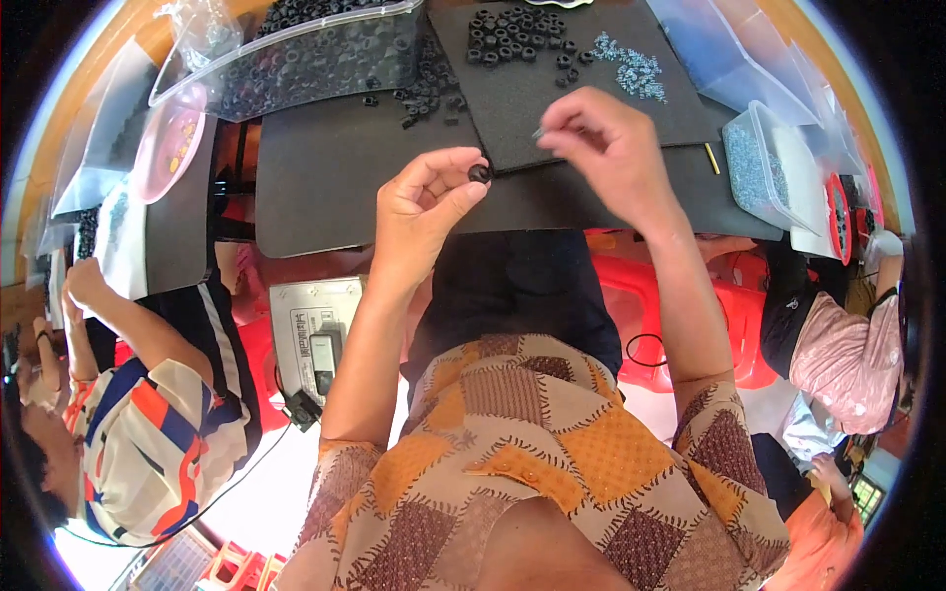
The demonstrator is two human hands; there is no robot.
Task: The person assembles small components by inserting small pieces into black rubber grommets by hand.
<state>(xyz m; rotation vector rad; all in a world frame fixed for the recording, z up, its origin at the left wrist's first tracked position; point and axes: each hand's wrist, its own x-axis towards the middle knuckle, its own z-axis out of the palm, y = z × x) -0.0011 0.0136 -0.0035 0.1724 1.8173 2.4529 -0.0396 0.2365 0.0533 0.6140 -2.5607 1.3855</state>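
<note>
Between the thumb and fingers of my left hand [424, 197] is a small black ring-shaped part [480, 173], held above the table's near edge. To its right, my right hand [611, 148] is pinched on a tiny greyish piece [538, 134], too small and blurred to name. The two hands are apart. Beyond them a dark foam mat [522, 108] carries a cluster of black ring-shaped parts [503, 37] and a scatter of small clear-bluish pieces [639, 75].
A clear bin [325, 74] of black parts stands back left, with loose ones spilled beside it. Right of the mat sit a gold-coloured stick [711, 159] and a clear tub [757, 172] of bluish pieces. A pink bowl [169, 143] is at left. Other people sit on both sides.
</note>
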